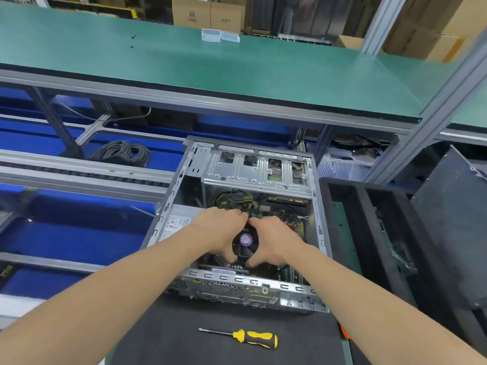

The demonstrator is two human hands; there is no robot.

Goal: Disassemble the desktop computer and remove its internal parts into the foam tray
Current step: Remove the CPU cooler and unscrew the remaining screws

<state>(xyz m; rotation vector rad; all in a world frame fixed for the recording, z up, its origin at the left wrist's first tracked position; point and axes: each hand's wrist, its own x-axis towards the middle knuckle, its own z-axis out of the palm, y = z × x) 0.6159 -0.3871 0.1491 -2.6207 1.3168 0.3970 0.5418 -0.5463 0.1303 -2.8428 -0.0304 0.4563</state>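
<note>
Bright, even overhead light puts a soft sheen on the green shelf [237, 69] and casts only faint shadows. Inside the computer case [258, 172] it is dimmer; the CPU fan [246, 239] lies in shade. Wide-angle distortion bows the aluminium rails [184, 101] near the edges; the cardboard boxes [208, 14] look soft.

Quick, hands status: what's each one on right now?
The left hand grips the fan on its left side.
The right hand grips the same fan on its right side.

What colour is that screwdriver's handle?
Yellow and black; the screwdriver shows clearly in the head view.
</note>
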